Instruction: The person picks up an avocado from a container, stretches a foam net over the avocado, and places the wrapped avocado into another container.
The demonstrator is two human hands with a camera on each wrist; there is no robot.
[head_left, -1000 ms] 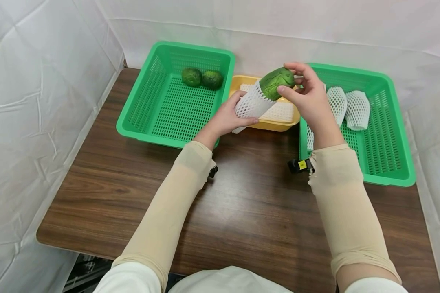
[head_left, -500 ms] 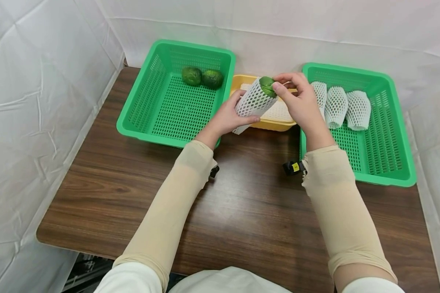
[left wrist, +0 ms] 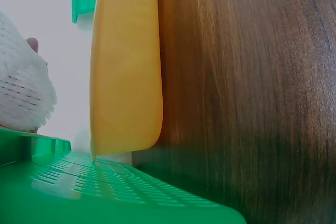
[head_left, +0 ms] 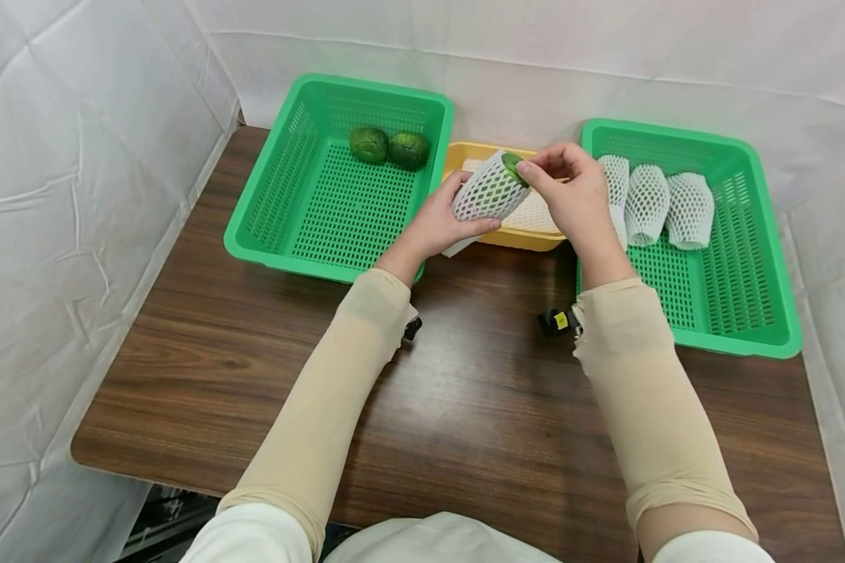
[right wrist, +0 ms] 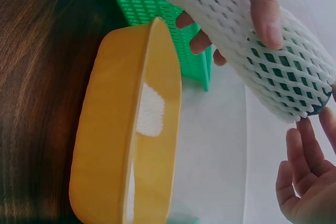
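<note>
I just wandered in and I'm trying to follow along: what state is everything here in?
Held netting: stretched around a green fruit.
Green fruit: mostly covered, tip bare.
Left hand: gripping the netted fruit.
Right hand: pinching the netting's end at the bare tip.
Left basket: holds two bare fruits.
Right basket: holds three white net bundles, contents unclear.
Yellow tray: holds white netting.

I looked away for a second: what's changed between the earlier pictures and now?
The green fruit has slid deeper into the white foam net, leaving only its end bare; the right hand has moved leftward with it. The left hand still holds the net; both green baskets stayed put.
</note>
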